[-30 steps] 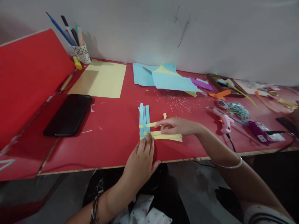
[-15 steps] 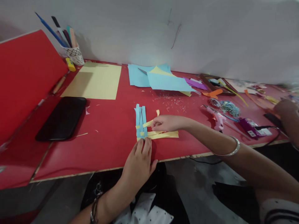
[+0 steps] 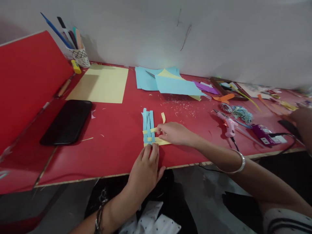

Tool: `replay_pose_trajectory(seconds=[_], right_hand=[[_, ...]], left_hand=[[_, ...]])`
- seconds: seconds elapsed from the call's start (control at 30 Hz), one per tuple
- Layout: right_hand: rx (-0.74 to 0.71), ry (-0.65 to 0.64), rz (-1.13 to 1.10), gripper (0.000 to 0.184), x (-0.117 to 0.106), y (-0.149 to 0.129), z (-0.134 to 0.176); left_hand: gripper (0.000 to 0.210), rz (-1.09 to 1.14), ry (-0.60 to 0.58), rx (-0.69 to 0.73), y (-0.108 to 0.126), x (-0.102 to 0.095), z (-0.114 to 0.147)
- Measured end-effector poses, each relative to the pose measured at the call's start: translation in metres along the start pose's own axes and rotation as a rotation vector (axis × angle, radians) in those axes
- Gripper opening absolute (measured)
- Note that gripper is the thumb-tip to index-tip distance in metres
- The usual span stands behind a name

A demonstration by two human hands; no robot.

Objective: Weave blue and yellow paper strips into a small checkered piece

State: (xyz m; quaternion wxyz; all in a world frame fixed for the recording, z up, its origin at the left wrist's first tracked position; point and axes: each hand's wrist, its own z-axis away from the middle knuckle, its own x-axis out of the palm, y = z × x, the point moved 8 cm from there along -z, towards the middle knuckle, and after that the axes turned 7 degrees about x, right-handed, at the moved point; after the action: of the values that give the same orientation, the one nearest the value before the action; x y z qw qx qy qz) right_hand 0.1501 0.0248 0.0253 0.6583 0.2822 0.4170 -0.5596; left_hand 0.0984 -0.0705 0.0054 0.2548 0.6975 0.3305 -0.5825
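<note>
Upright blue paper strips [image 3: 148, 121] lie side by side on the red tabletop, with yellow strips crossing over and under them near their lower ends. My left hand [image 3: 144, 167] rests its fingertips on the bottom of this woven piece, fingers stretched out and thumb apart. Between the fingertips of my right hand [image 3: 175, 133] is pinched a yellow paper strip [image 3: 153, 130] that passes among the blue ones. A curled yellow end [image 3: 163, 117] stands up beyond that hand. Lower yellow strips [image 3: 161, 142] run right, partly covered by my right hand.
A black phone [image 3: 67, 122] and a yellow sheet [image 3: 102, 84] lie left. Behind are blue sheets [image 3: 174, 85] with a blade tip showing, and paper scraps. To the right lie a pink glue gun [image 3: 228, 125], a purple power box [image 3: 264, 134] and another person's hand [image 3: 302, 122].
My right hand has shifted slightly lower, covering more of the lower yellow strips while still pinching the yellow strip. My left hand stays put. The view has moved a little.
</note>
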Motion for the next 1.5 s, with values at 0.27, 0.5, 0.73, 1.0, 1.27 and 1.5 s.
replay_pose_trajectory(seconds=[0.27,0.5,0.73,1.0,1.27,1.5], right_hand=[[-0.149,-0.097,-0.312,0.016,0.001,0.004,0.008],[-0.238,-0.11,-0.516,0.009,-0.001,0.005,0.009],[-0.13,-0.137,-0.498,0.019,0.007,0.011,-0.001],[-0.111,-0.135,-0.247,0.031,0.009,0.0,-0.004],[-0.118,-0.083,0.104,0.016,-0.004,-0.001,0.006],[-0.042,-0.073,0.259,0.016,-0.003,-0.007,0.009]], left_hand=[[0.044,0.007,0.011,-0.018,-0.001,-0.003,0.0],[0.046,0.03,-0.003,-0.028,-0.002,-0.002,0.0],[0.047,0.01,0.013,-0.017,-0.001,-0.002,0.001],[0.046,0.017,0.009,-0.005,-0.001,0.0,0.002],[0.047,0.043,-0.02,-0.03,-0.002,0.002,0.002],[0.047,0.046,-0.068,-0.021,-0.001,0.006,0.001]])
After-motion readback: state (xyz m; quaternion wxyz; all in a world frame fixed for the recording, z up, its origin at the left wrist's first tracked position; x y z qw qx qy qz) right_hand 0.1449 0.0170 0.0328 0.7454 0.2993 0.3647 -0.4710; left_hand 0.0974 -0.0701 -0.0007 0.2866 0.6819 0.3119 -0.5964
